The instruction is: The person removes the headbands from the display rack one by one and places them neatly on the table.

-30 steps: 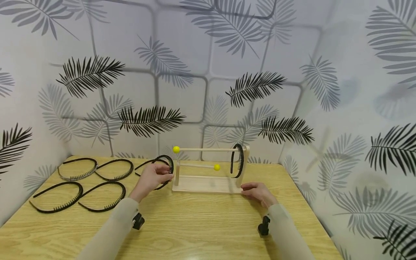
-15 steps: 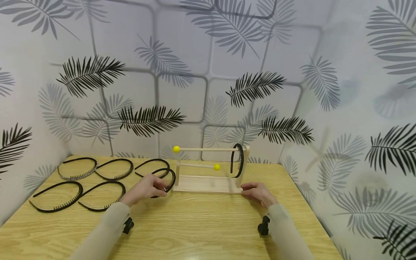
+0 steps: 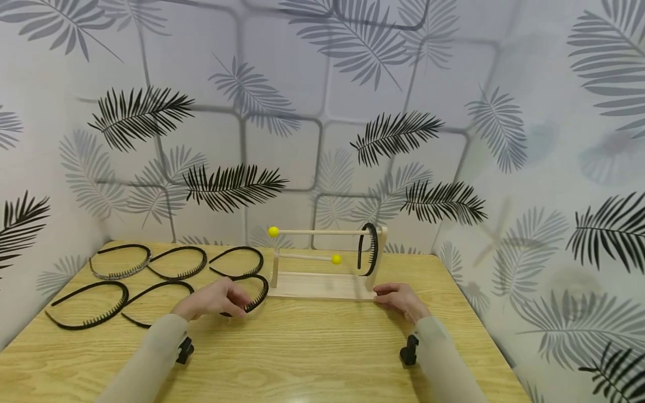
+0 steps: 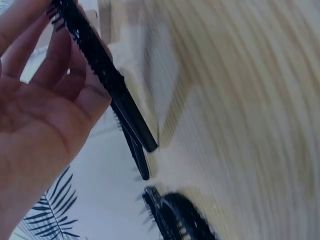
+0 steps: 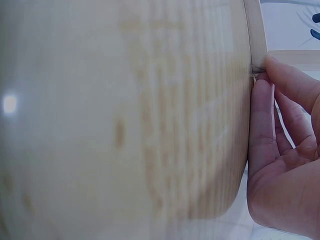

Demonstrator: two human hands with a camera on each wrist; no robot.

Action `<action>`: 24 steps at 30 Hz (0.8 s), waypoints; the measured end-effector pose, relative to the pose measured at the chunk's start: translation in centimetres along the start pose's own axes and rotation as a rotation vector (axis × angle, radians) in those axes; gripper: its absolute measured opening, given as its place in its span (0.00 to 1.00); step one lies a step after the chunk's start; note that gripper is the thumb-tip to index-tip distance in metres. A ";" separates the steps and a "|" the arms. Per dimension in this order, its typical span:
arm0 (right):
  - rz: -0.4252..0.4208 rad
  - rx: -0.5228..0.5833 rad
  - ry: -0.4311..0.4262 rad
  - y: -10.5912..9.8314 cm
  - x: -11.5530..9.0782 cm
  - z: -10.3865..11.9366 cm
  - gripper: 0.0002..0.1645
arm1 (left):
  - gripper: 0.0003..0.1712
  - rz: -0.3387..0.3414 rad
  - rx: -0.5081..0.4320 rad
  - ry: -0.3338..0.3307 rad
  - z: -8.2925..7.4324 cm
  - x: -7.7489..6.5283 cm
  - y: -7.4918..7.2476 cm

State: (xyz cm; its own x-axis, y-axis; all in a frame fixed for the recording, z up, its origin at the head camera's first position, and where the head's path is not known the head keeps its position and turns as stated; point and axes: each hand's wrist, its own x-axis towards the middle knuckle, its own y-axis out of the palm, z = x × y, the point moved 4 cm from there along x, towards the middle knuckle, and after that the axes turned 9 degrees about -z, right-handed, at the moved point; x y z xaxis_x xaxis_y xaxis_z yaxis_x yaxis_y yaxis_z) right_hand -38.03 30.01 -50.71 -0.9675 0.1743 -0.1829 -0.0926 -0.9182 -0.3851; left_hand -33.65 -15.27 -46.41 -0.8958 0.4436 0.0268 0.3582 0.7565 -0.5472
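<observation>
My left hand [image 3: 216, 298] holds a black toothed headband [image 3: 265, 290], low over the table and left of a wooden rack. In the left wrist view the headband [image 4: 100, 65] runs past the fingers, its plain tip pointing downward. The wooden rack [image 3: 317, 286] has a flat base and two rods with yellow ball ends. One black headband [image 3: 373, 249] hangs over the upper rod at the right end. My right hand [image 3: 400, 299] pinches the right front corner of the base; in the right wrist view, thumb and fingers meet at that edge [image 5: 258, 45].
Several other headbands lie in two rows on the left, including a partly clear one [image 3: 121, 275], a black one [image 3: 108, 322] in front and another [image 3: 247, 275] behind my left hand. The wooden table [image 3: 312, 358] meets a leaf-patterned backdrop [image 3: 282, 151].
My left hand has moved left and toward the near side, carrying the headband down and away from the rack's left end. The right hand and rack have stayed still.
</observation>
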 end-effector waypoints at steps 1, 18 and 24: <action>-0.002 0.000 0.001 0.0 0.0 0.0 0.21 | 0.14 0.020 0.003 0.002 0.1 -0.1 -0.1; 0.012 0.018 -0.010 0.0 -0.1 -0.2 0.21 | 0.10 0.191 0.114 0.018 1.1 -0.8 -0.6; 0.018 0.020 -0.021 0.1 -0.1 -0.1 0.21 | 0.11 0.205 0.116 0.014 1.4 -1.0 -0.8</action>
State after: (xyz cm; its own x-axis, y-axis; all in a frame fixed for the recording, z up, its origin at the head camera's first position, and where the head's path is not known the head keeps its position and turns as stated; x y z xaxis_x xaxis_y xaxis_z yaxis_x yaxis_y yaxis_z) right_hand -37.93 29.92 -50.79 -0.9738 0.1506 -0.1704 -0.0799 -0.9282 -0.3635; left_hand -33.37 -16.98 -47.15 -0.8032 0.5898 -0.0835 0.4991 0.5898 -0.6349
